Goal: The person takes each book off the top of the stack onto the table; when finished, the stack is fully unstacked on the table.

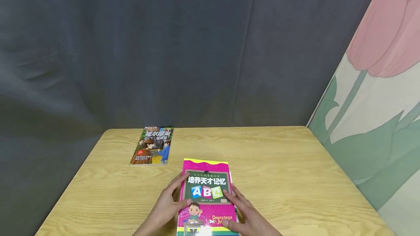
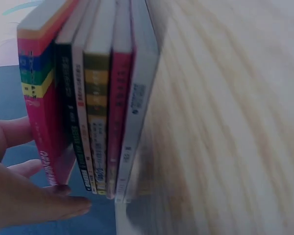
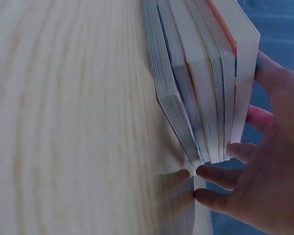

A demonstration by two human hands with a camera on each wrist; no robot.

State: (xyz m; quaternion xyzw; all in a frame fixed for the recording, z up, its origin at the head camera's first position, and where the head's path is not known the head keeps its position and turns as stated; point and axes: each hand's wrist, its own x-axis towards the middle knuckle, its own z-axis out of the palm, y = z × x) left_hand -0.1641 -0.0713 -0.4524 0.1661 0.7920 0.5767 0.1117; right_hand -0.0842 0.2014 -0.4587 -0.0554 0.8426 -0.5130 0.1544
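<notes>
A stack of several books lies on the table, seen from the spine side in the left wrist view. On top is a bright pink book (image 1: pixel 203 212) with a green chalkboard panel and the letters ABC. My left hand (image 1: pixel 168 199) touches its left side, with thumb and index fingertips on the cover and other fingers along the spines (image 2: pixel 97 112). From the opposite side my right hand (image 1: pixel 247 214) rests thumb and index finger on the cover. Its other fingers reach down the page edges (image 3: pixel 206 93), fairly straight, the lowest close to the tabletop.
A thin comic-style book (image 1: pixel 152 146) with two drawn figures lies flat at the back left of the wooden table (image 1: pixel 279 170). Dark curtain (image 1: pixel 170 50) hangs behind the table's far edge. A tulip-patterned cloth (image 1: pixel 377 126) hangs along the right.
</notes>
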